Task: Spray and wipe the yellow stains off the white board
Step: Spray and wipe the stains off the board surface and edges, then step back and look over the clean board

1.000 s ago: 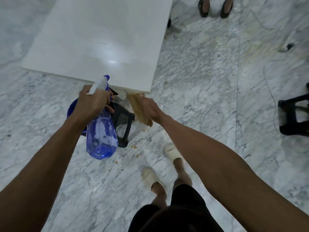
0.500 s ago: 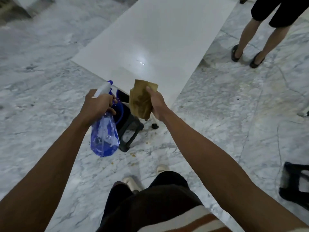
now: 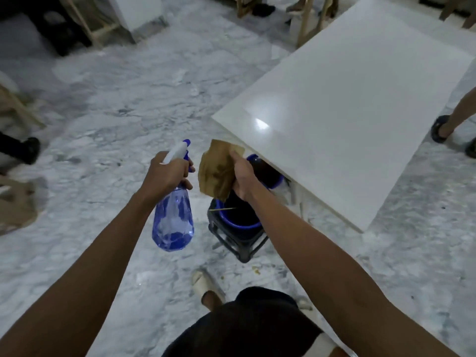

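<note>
The white board [image 3: 355, 104] lies flat and glossy at the upper right, with no yellow stain visible on it. My left hand [image 3: 167, 175] grips the neck of a blue see-through spray bottle [image 3: 173, 220] that hangs upright left of the board's near corner. My right hand [image 3: 243, 175] holds a brown, yellow-stained cloth [image 3: 217, 172] just off that corner, above a blue bucket [image 3: 240, 216].
The bucket sits on a black plastic stool [image 3: 237, 243] on the marble floor, partly under the board. Another person's sandalled foot [image 3: 441, 128] stands at the right edge. Wooden legs [image 3: 305, 21] and dark furniture line the far side. My own foot [image 3: 206, 283] is below.
The view has swung left, so the board now sits to the right. My right hand has lifted the cloth from the board's edge and holds it above the bucket. The bottle stays in my left hand.
</note>
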Demonstrator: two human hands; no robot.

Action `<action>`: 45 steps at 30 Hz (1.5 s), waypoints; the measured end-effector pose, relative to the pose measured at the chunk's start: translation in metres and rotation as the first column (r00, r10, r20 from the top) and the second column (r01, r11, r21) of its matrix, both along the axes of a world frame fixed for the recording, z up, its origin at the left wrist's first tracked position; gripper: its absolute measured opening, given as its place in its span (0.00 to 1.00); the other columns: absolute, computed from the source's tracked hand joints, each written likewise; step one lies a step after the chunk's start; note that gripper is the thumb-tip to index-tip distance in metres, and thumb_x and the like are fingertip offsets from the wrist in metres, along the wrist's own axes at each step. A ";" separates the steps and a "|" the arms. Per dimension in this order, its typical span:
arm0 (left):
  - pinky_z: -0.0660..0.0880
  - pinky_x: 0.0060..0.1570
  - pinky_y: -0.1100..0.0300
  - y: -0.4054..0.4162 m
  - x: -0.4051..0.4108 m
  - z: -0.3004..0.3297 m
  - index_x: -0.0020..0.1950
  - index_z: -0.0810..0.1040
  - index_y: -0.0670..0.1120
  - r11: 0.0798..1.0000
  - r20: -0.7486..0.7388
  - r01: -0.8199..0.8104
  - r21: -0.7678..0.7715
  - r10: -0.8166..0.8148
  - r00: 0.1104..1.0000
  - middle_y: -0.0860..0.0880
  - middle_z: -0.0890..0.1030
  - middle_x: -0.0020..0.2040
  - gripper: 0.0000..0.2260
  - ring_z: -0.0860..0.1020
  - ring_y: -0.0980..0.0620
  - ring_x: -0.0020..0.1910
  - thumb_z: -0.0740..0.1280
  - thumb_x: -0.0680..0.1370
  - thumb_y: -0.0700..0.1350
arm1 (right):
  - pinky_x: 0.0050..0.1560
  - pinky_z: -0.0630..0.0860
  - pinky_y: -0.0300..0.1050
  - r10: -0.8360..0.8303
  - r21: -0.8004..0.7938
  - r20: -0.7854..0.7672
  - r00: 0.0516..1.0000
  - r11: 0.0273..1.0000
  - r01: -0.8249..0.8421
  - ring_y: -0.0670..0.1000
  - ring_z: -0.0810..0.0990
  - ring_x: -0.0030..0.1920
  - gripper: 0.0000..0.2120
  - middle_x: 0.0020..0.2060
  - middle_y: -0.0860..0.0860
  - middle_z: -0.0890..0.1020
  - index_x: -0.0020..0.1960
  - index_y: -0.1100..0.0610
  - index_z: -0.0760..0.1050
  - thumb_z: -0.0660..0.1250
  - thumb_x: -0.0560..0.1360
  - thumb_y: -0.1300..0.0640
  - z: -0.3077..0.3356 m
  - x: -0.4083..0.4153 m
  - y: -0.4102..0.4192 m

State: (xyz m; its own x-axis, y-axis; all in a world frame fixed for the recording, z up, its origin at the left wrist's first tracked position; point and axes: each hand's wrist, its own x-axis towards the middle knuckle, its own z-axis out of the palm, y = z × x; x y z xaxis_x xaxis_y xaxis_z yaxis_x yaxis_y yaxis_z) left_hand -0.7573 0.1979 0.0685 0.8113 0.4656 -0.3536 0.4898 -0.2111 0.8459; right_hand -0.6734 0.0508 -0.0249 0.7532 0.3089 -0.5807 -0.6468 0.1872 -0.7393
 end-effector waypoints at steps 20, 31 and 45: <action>0.74 0.37 0.59 0.272 0.263 0.005 0.42 0.84 0.35 0.971 0.145 0.181 0.158 -0.204 0.968 0.39 0.82 0.39 0.18 0.78 0.49 0.35 0.65 0.74 0.50 | 0.54 0.81 0.50 -0.242 0.070 0.031 0.970 0.968 0.240 0.57 0.83 0.58 0.15 0.59 0.56 0.84 0.65 0.57 0.78 0.65 0.81 0.54 0.021 0.256 0.256; 0.77 0.36 0.56 0.297 0.485 -0.004 0.35 0.80 0.36 0.939 0.335 0.342 0.028 -0.331 0.882 0.38 0.81 0.31 0.19 0.80 0.52 0.29 0.71 0.83 0.44 | 0.47 0.81 0.48 -0.472 -0.002 0.021 0.881 0.882 0.472 0.56 0.84 0.55 0.15 0.56 0.56 0.85 0.63 0.58 0.78 0.64 0.81 0.52 0.041 0.433 0.271; 0.70 0.30 0.63 0.179 0.738 -0.047 0.37 0.78 0.35 0.478 0.367 0.878 0.012 -0.819 0.441 0.43 0.76 0.31 0.16 0.75 0.56 0.28 0.69 0.84 0.39 | 0.50 0.82 0.49 -0.941 -0.134 0.040 0.335 0.327 0.935 0.55 0.85 0.52 0.18 0.53 0.56 0.86 0.61 0.62 0.79 0.64 0.79 0.51 0.017 0.545 0.186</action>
State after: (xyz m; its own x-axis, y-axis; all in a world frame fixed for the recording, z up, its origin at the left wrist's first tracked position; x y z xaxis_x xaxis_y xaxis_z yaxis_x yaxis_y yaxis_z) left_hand -0.0198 0.3767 0.0215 0.8318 -0.5544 -0.0261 -0.1257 -0.2341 0.9641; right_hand -0.1282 0.2371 -0.0077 0.4754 -0.6555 -0.5867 -0.1255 0.6095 -0.7828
